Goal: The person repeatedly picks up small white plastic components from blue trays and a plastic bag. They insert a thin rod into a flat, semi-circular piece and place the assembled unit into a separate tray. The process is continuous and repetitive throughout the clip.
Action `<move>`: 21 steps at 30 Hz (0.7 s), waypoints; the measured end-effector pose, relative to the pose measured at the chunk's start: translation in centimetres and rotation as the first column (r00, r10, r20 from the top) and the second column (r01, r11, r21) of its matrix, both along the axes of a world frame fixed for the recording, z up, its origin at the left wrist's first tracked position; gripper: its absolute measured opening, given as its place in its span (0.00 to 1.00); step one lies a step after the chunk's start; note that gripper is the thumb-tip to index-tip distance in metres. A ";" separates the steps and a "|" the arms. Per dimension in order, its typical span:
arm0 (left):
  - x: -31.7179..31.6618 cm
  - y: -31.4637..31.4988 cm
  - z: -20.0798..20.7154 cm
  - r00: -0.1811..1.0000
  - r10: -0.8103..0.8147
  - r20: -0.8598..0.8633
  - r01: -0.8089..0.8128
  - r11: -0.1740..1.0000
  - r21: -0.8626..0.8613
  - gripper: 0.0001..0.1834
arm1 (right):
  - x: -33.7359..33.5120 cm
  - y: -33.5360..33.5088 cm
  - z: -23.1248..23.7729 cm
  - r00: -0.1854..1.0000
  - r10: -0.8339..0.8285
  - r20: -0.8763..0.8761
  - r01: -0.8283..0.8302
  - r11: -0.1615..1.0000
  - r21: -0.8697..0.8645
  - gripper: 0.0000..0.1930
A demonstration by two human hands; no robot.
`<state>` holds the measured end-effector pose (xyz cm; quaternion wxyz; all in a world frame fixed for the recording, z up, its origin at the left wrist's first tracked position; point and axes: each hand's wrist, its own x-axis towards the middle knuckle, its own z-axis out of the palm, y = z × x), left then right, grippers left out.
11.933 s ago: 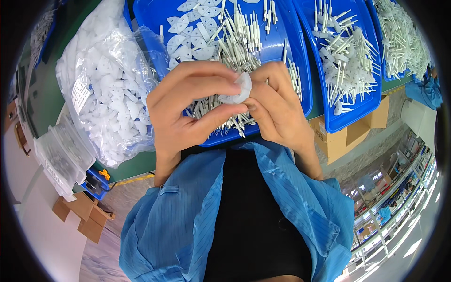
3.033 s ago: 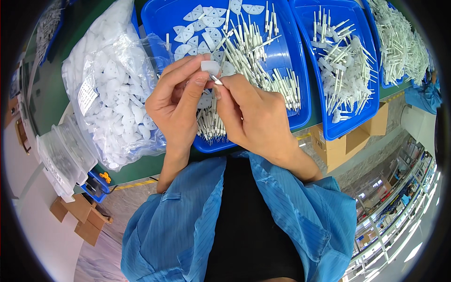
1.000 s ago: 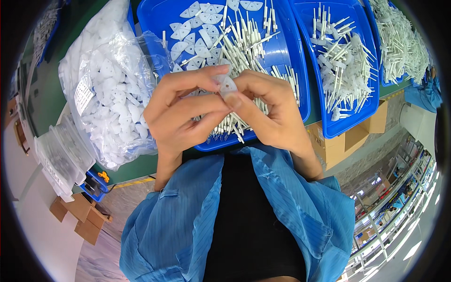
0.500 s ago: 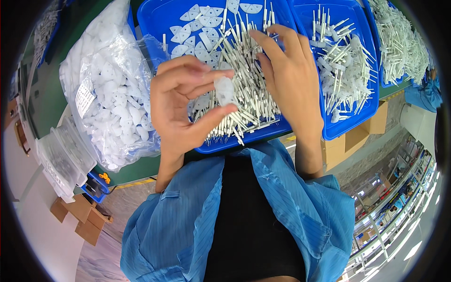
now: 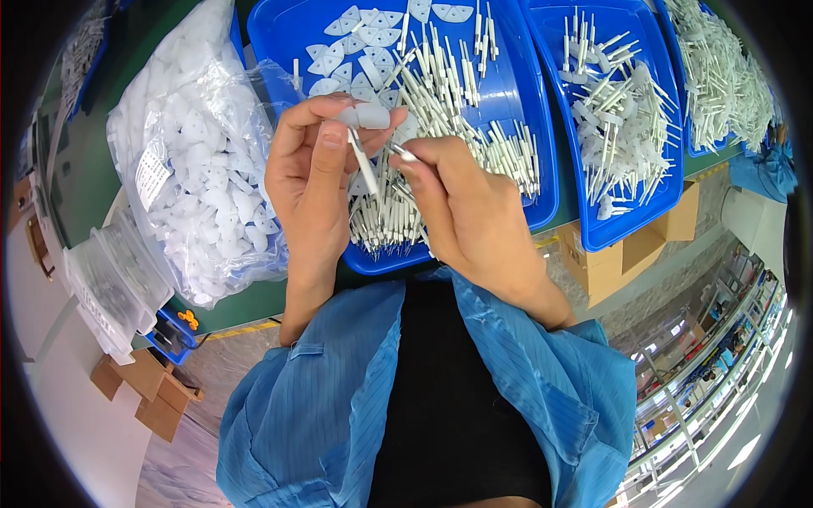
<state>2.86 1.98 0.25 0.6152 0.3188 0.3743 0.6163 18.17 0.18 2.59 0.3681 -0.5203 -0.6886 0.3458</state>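
Note:
Between the thumb and fingers of my left hand is a translucent white plastic piece. A white rod slants down from beside that piece; whether it is fixed into it I cannot tell. My right hand pinches a thin pin with a white sleeve and metal tip, held close to the left fingers. Both hands are over a blue tray. Under them in the tray lie many white rods with metal ends, with flat fan-shaped white pieces toward its far left.
Left of the tray stands a clear bag of white plastic pieces. A second blue tray on the right holds white parts with pins. Beyond it is another heap of such parts. Cardboard boxes sit below the table edge.
My right hand has come back from the rods in the tray, nearer to me and left, with a pin in its fingers. My left hand has turned the plastic piece, and a rod now shows beside it.

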 end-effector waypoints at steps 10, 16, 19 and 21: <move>-0.1 -0.4 -0.3 0.995 -0.035 -0.088 0.043 0.995 0.088 0.10 | -0.7 -0.1 0.4 0.998 -0.008 0.067 0.005 0.999 0.045 0.05; -0.1 -0.4 0.4 0.995 -0.091 -0.036 0.093 0.995 0.041 0.10 | 0.0 -0.1 1.9 0.992 -0.028 -0.125 0.000 0.975 -0.221 0.04; 0.1 -0.4 -0.1 0.993 -0.097 -0.062 0.103 0.990 0.101 0.10 | 0.1 -0.1 2.5 0.995 -0.028 -0.093 0.001 0.959 -0.282 0.04; -0.4 -0.4 -0.6 0.986 -0.114 -0.123 0.132 0.980 0.148 0.10 | 0.2 0.2 3.0 0.997 -0.028 -0.074 0.006 0.961 -0.278 0.04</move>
